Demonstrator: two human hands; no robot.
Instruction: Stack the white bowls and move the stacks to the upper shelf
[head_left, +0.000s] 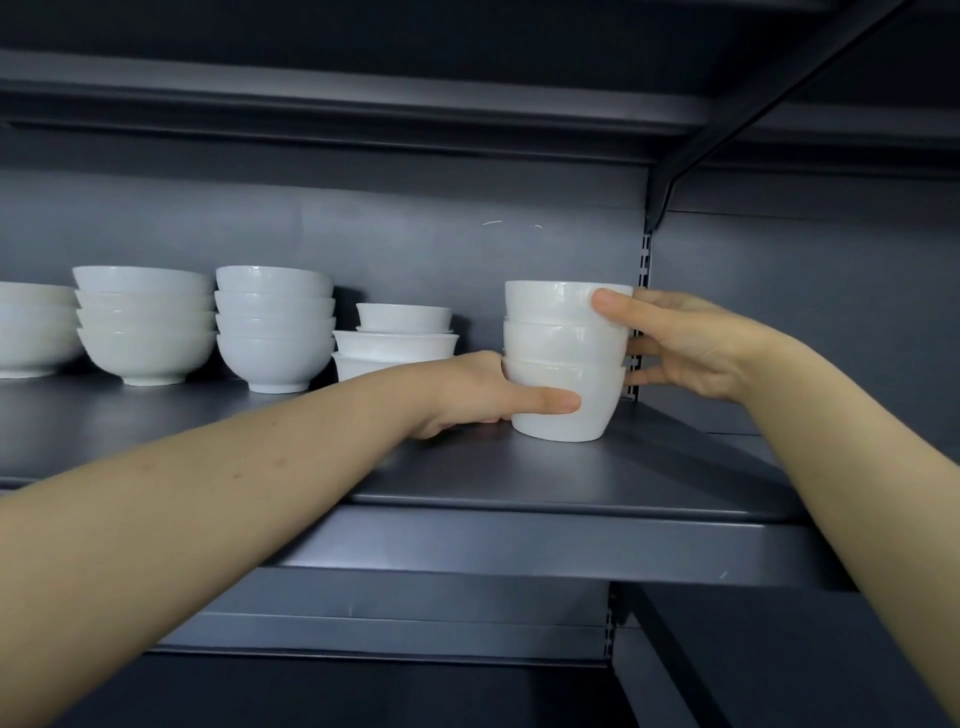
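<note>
While I scan from nine o'clock, three taller bowl stacks (145, 327) and a low stack (400, 338) line the dark shelf (571, 478) – the low one sits just behind my left hand (483, 395). That hand clasps the bottom of the three-bowl stack (563, 358) toward three o'clock; my right hand (691, 348) clasps its top, beside the slotted upright (645, 260).

The left forearm (234, 493) and the right forearm (857, 493) are bare along all their visible length, slender and smooth; the left one carries a few small faint spots. The left grip (467, 389) and the right grip (691, 348) are bare too, each thumb ending in a short, trimmed nail.
</note>
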